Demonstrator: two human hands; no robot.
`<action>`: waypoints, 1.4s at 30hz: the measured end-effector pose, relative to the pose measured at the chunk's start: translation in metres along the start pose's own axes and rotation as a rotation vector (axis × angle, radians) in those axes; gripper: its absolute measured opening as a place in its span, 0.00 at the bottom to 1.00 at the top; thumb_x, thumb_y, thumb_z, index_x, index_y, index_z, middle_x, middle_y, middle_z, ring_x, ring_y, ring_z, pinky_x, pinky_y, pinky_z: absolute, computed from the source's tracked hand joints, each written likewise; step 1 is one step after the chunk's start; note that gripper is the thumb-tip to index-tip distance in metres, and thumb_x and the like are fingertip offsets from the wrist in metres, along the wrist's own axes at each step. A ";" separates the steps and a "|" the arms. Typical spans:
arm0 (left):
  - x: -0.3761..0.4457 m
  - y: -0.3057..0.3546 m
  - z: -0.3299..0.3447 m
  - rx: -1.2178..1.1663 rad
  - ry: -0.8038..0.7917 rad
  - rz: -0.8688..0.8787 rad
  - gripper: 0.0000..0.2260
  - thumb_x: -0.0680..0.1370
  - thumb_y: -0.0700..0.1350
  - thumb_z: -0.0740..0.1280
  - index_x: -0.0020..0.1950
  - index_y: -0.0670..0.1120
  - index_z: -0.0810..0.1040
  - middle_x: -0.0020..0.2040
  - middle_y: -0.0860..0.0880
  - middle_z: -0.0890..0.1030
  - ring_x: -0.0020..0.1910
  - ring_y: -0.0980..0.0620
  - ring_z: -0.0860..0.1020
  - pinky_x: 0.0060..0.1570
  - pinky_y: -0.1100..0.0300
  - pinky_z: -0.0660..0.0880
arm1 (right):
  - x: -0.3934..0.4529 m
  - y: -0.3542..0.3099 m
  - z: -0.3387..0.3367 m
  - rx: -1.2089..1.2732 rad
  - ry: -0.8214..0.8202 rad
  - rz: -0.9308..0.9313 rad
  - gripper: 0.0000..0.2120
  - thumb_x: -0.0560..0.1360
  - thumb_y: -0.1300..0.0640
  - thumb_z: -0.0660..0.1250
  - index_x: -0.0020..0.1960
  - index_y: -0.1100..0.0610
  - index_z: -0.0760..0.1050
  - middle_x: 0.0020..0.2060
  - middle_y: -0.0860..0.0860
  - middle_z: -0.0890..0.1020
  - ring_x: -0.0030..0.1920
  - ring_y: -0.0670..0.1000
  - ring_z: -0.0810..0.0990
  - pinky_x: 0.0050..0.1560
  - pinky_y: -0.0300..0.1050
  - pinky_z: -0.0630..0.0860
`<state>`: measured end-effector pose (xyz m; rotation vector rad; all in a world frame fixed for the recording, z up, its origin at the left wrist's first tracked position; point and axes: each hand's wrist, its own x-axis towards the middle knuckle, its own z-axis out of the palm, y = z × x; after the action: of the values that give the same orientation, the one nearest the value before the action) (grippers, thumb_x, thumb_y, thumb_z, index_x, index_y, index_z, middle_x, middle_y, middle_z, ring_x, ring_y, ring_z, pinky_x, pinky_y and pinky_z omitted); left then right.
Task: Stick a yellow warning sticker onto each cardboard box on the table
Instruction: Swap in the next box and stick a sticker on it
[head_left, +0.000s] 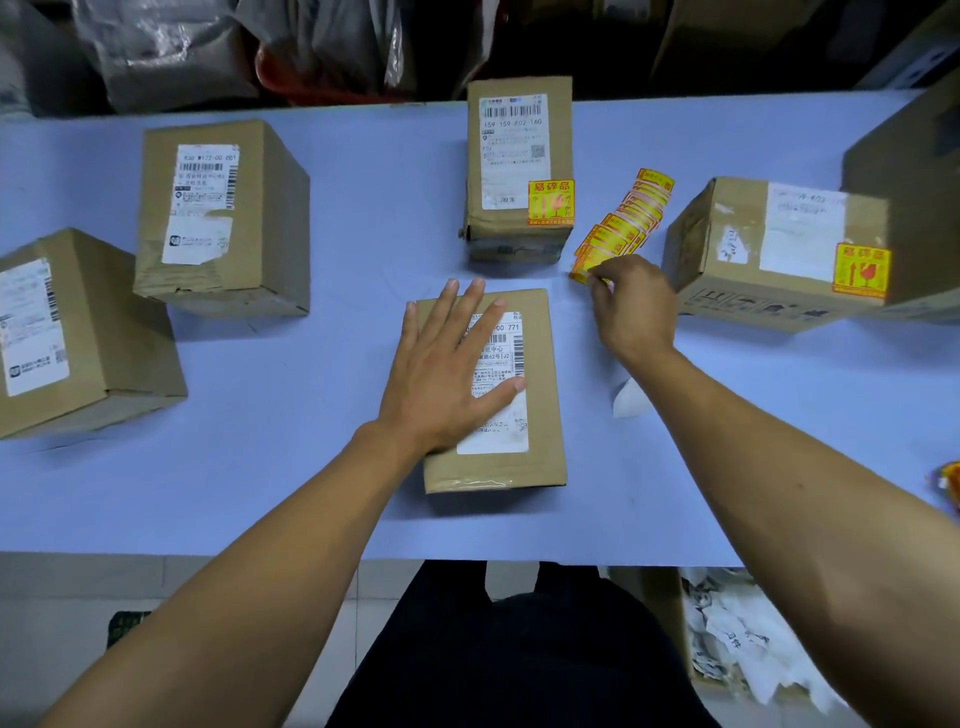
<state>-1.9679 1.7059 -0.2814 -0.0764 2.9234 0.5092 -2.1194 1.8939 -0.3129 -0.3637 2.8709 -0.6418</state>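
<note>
right hand pinching the near end of a yellow sticker strip, red-printed, trailing off toward 1 o'clock. left hand flat, fingers spread, pressing the near box, brown with white label. stickered boxes at 12 and 2 o'clock on the blue table.

Pale blue table over light tiled floor (grey plastic bags heaped behind).
</note>
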 end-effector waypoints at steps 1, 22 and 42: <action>0.001 0.001 -0.002 -0.002 -0.011 -0.001 0.37 0.76 0.69 0.51 0.81 0.52 0.53 0.82 0.51 0.48 0.81 0.50 0.42 0.76 0.42 0.38 | -0.006 -0.003 -0.008 0.133 0.023 0.051 0.10 0.80 0.57 0.65 0.50 0.60 0.84 0.46 0.59 0.84 0.48 0.62 0.79 0.41 0.47 0.68; -0.004 0.067 -0.092 -1.563 0.033 -0.614 0.04 0.77 0.35 0.70 0.49 0.43 0.81 0.38 0.48 0.77 0.36 0.52 0.76 0.36 0.62 0.79 | -0.098 -0.050 -0.102 0.118 -0.007 -0.557 0.25 0.76 0.67 0.62 0.71 0.53 0.72 0.67 0.53 0.75 0.63 0.55 0.75 0.56 0.50 0.76; -0.033 0.080 -0.098 -1.309 0.053 -0.303 0.13 0.78 0.46 0.71 0.55 0.38 0.80 0.47 0.41 0.84 0.44 0.50 0.83 0.45 0.57 0.80 | -0.119 -0.088 -0.125 0.918 -0.401 0.047 0.06 0.78 0.63 0.69 0.45 0.55 0.81 0.33 0.50 0.83 0.33 0.46 0.79 0.41 0.43 0.81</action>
<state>-1.9578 1.7486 -0.1579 -0.6519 2.0150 2.1770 -2.0163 1.8983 -0.1493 -0.2305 1.9351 -1.5441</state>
